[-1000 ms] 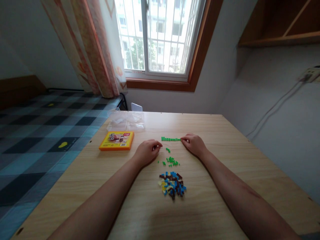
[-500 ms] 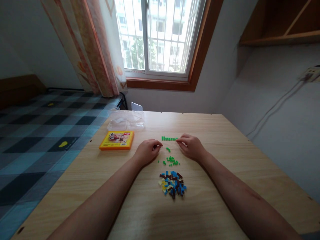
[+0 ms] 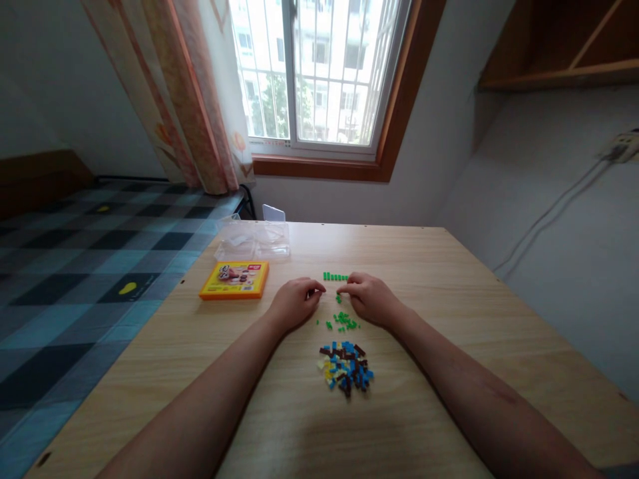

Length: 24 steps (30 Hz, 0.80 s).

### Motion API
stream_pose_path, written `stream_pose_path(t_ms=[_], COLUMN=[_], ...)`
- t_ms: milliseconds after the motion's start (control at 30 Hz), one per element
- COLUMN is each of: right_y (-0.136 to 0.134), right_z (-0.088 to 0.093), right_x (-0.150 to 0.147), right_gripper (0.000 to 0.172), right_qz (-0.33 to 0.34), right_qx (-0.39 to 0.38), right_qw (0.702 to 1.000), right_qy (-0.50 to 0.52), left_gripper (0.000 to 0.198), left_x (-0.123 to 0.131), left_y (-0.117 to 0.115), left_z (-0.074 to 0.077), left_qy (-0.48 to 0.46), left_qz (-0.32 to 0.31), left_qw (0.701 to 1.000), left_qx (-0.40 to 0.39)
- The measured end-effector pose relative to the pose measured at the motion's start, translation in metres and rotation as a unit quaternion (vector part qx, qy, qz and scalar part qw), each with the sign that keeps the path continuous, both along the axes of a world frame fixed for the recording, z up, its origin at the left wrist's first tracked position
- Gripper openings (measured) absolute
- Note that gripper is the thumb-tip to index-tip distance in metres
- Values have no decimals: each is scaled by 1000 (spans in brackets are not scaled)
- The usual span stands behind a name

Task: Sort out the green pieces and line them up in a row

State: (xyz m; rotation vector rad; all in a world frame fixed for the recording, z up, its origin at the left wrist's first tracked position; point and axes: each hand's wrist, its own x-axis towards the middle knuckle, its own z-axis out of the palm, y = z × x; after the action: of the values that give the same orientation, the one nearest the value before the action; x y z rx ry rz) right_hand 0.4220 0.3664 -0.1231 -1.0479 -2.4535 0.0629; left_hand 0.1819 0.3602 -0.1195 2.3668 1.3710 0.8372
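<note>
Room setting. A barred window [image 3: 319, 73] in a brown wooden frame admits daylight; buildings and trees lie beyond. A patterned orange-and-white curtain [image 3: 184, 100] hangs at its left. The walls are plain white. A wooden shelf [image 3: 559, 73] is fixed high at right, above a wall socket [image 3: 622, 148] with a trailing white cable. A bed [image 3: 74, 266] with a checked blue-black cover adjoins the light wooden counter [image 3: 449, 319].
</note>
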Motion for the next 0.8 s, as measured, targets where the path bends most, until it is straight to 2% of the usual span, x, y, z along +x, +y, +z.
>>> stream_pose_path(t_ms=[167, 333, 467, 800], right_y=[11, 27, 36, 38], right_z=[-1, -7, -14, -16], right_x=[30, 57, 58, 51], right_gripper=[15, 14, 16, 16], right_qz=[-39, -97, -131, -140], right_qx=[-5, -30, -36, -31], right_qw=[999, 994, 988, 987], right_qy=[24, 51, 68, 73], left_gripper=[17, 18, 18, 17], left_x=[-1, -1, -1, -1], left_y=[0, 1, 1, 0], left_z=[0, 0, 0, 2], left_qy=[-4, -10, -10, -4], left_qz=[-1, -6, -7, -8], left_qw=[1000, 1000, 1000, 1000], left_qx=[-2, -5, -6, -3])
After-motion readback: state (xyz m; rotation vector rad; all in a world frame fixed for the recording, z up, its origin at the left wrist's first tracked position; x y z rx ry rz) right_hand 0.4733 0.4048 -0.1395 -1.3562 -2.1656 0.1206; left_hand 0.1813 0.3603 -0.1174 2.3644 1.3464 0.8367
